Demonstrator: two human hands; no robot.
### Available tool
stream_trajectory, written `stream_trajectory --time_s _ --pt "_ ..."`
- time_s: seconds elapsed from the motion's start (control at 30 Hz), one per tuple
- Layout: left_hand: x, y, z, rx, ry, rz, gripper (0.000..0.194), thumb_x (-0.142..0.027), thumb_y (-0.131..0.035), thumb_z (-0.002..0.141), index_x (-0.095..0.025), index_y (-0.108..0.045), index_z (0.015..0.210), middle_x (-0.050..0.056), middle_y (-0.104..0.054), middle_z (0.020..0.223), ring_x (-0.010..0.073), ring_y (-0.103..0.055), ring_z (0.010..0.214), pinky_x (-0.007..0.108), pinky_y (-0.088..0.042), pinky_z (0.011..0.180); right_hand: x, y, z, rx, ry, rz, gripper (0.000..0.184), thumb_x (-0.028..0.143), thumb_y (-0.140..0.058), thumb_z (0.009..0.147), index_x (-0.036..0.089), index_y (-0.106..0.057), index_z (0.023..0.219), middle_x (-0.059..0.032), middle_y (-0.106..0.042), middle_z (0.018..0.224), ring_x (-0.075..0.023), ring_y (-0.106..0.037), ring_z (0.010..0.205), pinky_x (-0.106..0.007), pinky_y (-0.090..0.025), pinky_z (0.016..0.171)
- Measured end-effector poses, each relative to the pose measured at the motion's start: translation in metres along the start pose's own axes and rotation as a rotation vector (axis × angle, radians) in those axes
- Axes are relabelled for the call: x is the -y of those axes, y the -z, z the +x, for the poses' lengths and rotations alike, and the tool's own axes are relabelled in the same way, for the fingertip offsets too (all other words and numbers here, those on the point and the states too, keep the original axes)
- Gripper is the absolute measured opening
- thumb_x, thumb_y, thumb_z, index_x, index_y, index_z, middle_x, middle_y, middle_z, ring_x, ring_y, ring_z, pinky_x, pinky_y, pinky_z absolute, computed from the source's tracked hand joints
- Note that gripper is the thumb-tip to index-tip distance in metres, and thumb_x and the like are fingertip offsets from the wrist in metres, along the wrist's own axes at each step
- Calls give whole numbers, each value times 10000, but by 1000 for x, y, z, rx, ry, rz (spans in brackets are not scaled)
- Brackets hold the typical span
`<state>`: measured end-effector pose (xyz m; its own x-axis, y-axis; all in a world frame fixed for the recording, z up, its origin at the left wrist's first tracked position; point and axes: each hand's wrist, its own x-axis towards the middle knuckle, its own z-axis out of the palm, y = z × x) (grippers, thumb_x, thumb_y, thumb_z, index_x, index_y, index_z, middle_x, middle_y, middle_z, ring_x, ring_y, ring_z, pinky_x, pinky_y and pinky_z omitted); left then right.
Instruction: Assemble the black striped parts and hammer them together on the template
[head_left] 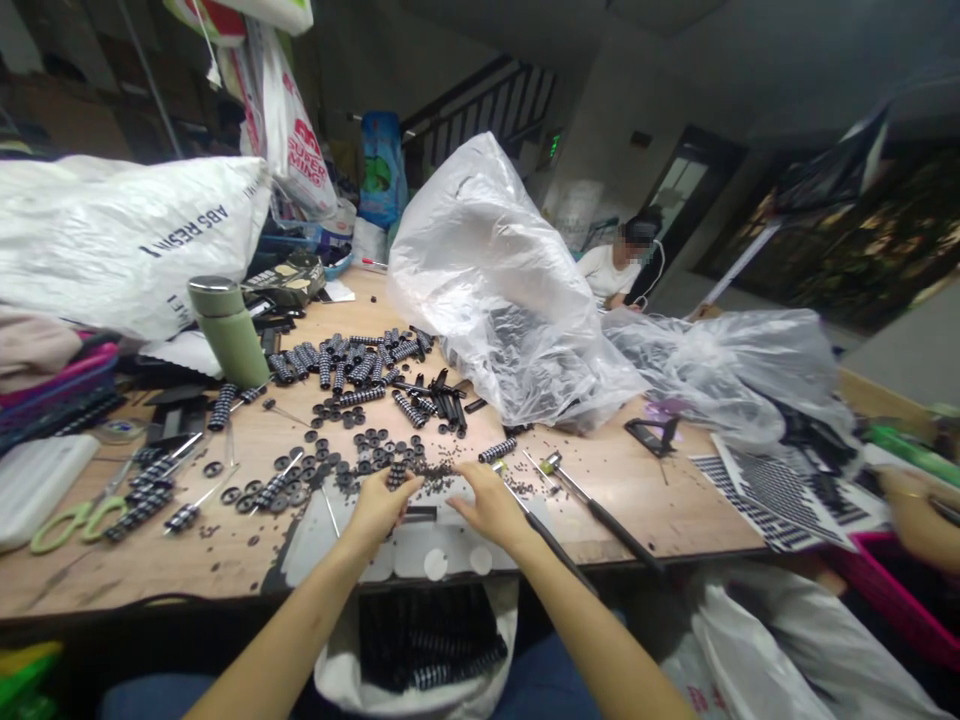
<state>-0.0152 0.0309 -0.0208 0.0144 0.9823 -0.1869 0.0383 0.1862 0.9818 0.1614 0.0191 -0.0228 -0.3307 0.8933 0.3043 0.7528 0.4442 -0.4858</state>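
Observation:
My left hand [379,508] and my right hand [491,505] rest near the table's front edge, fingertips curled down onto a heap of tiny black parts [435,470] at the far edge of a white jig plate [435,550]. Whether either holds a part is hidden. Black round discs [360,445] lie scattered just beyond my hands, and stacks of discs threaded on rods [349,362] lie farther back. A thin dark bar [420,513] lies on the plate between my hands.
A green flask [229,330] stands at the left, green-handled scissors [71,520] near the front left. Clear plastic bags [510,290] rise at the centre right. Long tools [600,515] lie right of my hands. A bag of finished stacks [427,640] hangs below. Another person [622,265] sits far back; someone's arm [919,515] shows at the right.

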Motion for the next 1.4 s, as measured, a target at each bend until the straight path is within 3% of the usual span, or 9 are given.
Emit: stream_trajectory --time_s 0.17,0.33,0.5,0.67,0.73,0.83,0.93,1.0,1.4 --pt "6 24 -9 -155 -9 84 282 -403 -615 613 -161 -522 723 -86 -407 356 71 -345 303 175 -271 313 22 -30 -9 127 120 -153 316 296 -582 769 188 -536 1062 -81 -595 1040 -224 -484 997 -374 -388 836" --pt "7 42 -26 -258 -37 120 335 -443 -643 592 -154 -547 731 -70 -427 360 79 -369 320 175 -285 326 30 -46 -11 125 -34 -97 178 112 -442 815 169 -603 863 -88 -637 864 -209 -534 899 -360 -386 804" --pt "4 29 -36 -224 7 -95 463 -478 -655 577 -137 -568 878 -82 -418 387 66 -339 318 165 -252 302 31 -41 -17 114 -491 805 201 334 -514 795 155 -604 784 -27 -632 709 -108 -530 564 -241 -419 555" --pt "-7 7 -42 65 94 -249 450 -448 -683 567 -119 -571 853 -81 -420 408 42 -330 321 145 -229 294 45 -33 -32 414 -734 1554 355 413 -703 603 132 -593 790 19 -563 625 -20 -423 447 -168 -362 491" --pt "-10 4 -44 122 126 -253 395 -420 -707 543 -124 -553 755 -85 -408 392 35 -331 315 138 -222 296 49 -28 -38 424 -698 1487 409 491 -647 647 129 -604 833 -18 -586 684 -50 -473 501 -194 -391 514" --pt "-9 3 -44 67 126 -227 371 -400 -723 518 -142 -514 683 -95 -393 367 30 -321 298 133 -215 293 51 -12 -43 126 -457 987 632 567 -626 631 177 -522 1118 -112 -551 1099 -185 -552 909 -326 -456 735" --pt "-6 0 -45 80 120 -164 359 -382 -726 517 -147 -513 685 -88 -417 375 38 -339 299 138 -231 293 51 6 -42 60 -87 439 1062 503 -771 439 253 -267 1339 -104 -249 1404 -279 -261 1264 -451 -270 1008" --pt "-5 -3 -46 94 111 -132 354 -378 -725 526 -148 -518 697 -91 -410 372 41 -341 302 141 -243 296 51 13 -39 110 58 243 1103 432 -793 433 256 -219 1359 -103 -245 1404 -282 -219 1286 -461 -210 1044" --pt "-9 -8 -50 173 104 -311 501 -482 -521 721 -178 -533 1119 -72 -447 500 42 -326 306 158 -228 287 59 13 -44 -37 128 336 1131 485 -780 448 202 -159 1349 -134 -287 1345 -275 -239 1280 -430 -244 1062"
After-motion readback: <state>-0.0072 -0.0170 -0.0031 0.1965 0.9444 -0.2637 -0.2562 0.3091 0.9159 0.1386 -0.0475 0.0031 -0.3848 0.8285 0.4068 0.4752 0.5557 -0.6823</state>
